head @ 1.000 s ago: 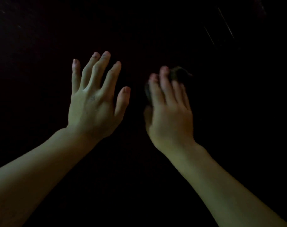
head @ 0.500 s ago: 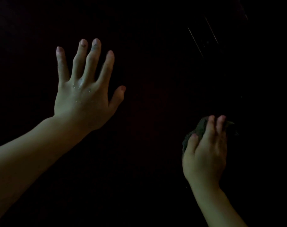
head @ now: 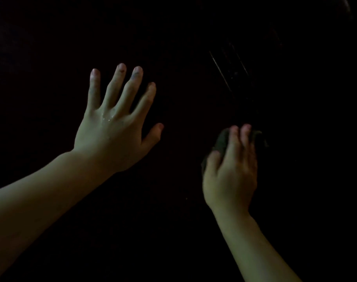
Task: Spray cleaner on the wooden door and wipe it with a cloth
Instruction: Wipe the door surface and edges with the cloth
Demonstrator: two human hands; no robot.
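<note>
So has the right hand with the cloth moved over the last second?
Yes. Against the pale streaks, the right hand and cloth shifted rightward and down, now lying below them.

Very low light throughout; almost the whole view is rendered black. No wall, floor, furniture or window can be made out. A dark surface [head: 183, 47] fills the field from edge to edge, its colour and grain lost in shadow. At upper right, a few thin pale diagonal streaks [head: 220, 70] are seen, possibly glints along a moulding or groove; which cannot be told. A fainter pale streak [head: 347, 2] is noted at the top right corner. The light source is not seen.
</note>
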